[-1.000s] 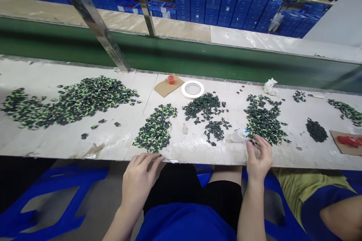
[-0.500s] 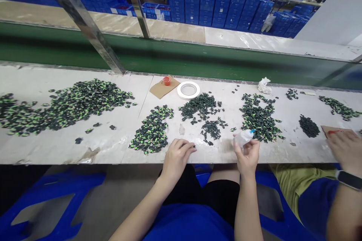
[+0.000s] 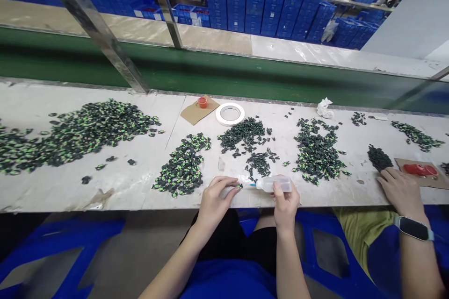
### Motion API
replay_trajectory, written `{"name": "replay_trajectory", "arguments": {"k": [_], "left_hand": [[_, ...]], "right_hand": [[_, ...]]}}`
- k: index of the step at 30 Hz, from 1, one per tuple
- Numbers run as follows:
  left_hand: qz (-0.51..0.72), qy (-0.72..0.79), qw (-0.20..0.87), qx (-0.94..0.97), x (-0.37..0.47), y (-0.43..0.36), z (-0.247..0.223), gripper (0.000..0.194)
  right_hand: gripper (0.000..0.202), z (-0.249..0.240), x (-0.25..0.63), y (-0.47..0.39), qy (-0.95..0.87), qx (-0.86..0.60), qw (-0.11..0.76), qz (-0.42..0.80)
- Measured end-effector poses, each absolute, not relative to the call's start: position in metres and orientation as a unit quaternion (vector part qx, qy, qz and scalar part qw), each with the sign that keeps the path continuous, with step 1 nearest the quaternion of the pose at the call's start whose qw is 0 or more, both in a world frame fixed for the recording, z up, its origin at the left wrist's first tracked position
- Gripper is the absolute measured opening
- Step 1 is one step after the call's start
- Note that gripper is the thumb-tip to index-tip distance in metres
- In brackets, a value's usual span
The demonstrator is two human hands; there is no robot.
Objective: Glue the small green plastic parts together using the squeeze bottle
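Note:
My left hand (image 3: 218,197) pinches a small black and green piece (image 3: 239,186) above the table's front edge. In my right hand (image 3: 286,201) is a clear squeeze bottle (image 3: 273,184), lying sideways with its blue tip pointing left, a short gap from the piece. Just behind the hands lies a pile of small dark green parts (image 3: 258,163), with a larger dark pile (image 3: 242,132) beyond it. Black and green pieces form a heap (image 3: 182,166) left of my left hand and another heap (image 3: 320,149) to the right of the bottle.
A tape roll (image 3: 230,114) and a red cup (image 3: 202,102) on cardboard (image 3: 191,113) stand at the back. A big heap (image 3: 101,126) spreads at the left. On the right, another person's hand (image 3: 401,191) touches the table near a black pile (image 3: 379,157) and red containers (image 3: 419,169).
My right hand has brought the bottle left, turning its tip toward my left hand. The piece in my left hand now shows green. The other person's hand has moved left, uncovering the red containers.

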State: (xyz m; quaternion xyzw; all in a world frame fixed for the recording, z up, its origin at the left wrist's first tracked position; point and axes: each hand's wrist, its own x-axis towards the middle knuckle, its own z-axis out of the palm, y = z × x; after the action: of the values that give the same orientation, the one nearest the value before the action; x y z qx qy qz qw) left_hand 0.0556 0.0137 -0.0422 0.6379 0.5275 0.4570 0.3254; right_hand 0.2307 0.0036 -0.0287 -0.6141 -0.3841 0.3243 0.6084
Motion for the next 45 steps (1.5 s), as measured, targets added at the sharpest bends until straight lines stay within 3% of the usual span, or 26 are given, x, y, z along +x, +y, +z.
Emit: {"name": "replay_trajectory", "arguments": {"k": [11,45], "left_hand": [[0.463,0.540,0.348,0.610,0.0570,0.0145,-0.0454,0.009],[0.462,0.545,0.343,0.610,0.0560,0.0152,-0.0427,0.009]], "right_hand": [[0.030,-0.0310,0.2236,0.0012,-0.440,-0.652,0.543,0.295],[0.030,-0.0296,0.2226,0.0020,-0.464,-0.649,0.533,0.283]]}}
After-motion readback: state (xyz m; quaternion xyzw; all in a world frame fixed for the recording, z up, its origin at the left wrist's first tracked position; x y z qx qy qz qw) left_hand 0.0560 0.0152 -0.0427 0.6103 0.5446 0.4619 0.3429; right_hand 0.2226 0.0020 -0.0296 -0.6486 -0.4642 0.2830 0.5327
